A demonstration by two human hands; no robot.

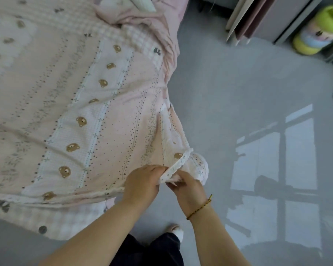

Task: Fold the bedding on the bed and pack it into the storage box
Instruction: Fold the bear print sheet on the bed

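Grey floor (228,93), bed, left hand (142,184) and right hand (188,189) pinching quilt (75,112) corner

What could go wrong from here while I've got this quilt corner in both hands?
1. The left hand and right hand pinch only the lace-trimmed corner, which hangs over the floor; a slip would likely drop it there.
2. The rest of the quilt lies spread out; pulling from one corner may drag it askew.
3. The crumpled pink sheet at the far end could get tugged along.
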